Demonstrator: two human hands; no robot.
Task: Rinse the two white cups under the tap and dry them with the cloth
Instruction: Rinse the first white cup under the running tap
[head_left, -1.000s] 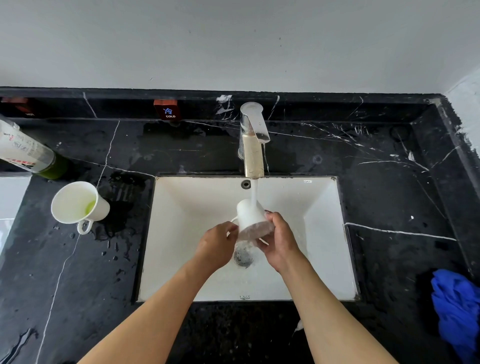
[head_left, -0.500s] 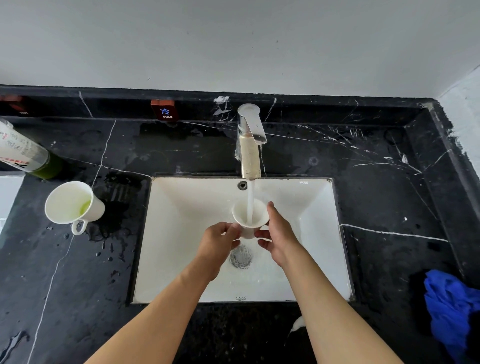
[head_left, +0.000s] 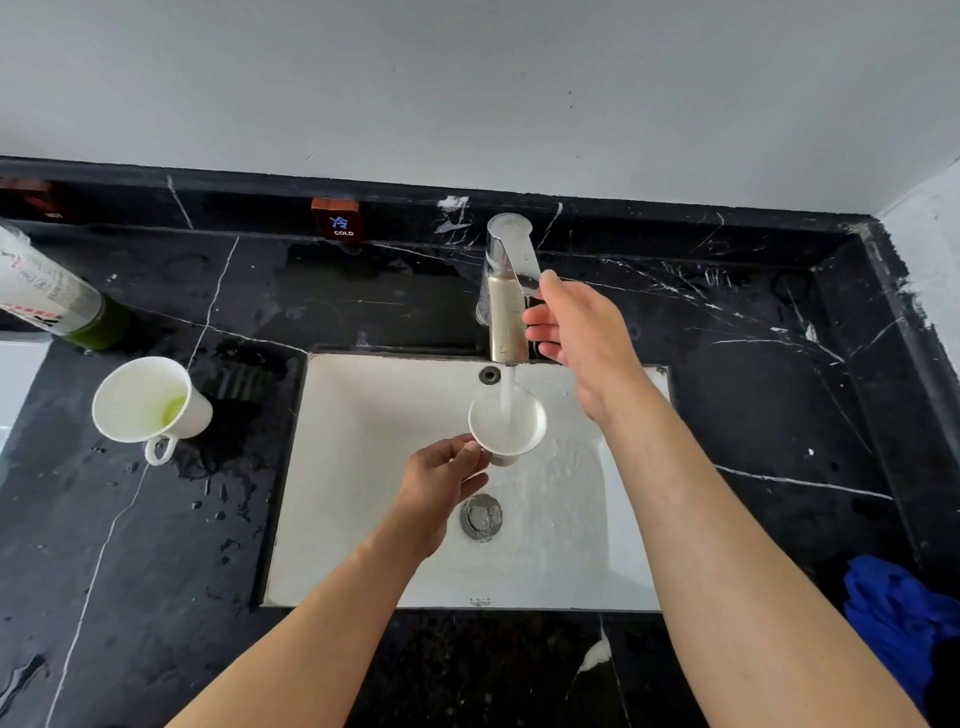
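My left hand holds a white cup by its handle side, upright over the white sink. Water runs from the chrome tap straight into the cup. My right hand is raised beside the tap, fingers apart, its thumb touching the end of the tap's lever. A second white cup with a little green liquid inside stands on the black counter, left of the sink. The blue cloth lies crumpled at the right edge of the counter.
A white and green bottle lies at the far left. A red "COLD" tag sits on the back ledge. Water drops spot the black marble counter near the left cup. The drain is below the held cup.
My right hand let go of the cup and rose to the tap lever. The cup, tilted a second ago, now stays upright under the stream in my left hand alone.
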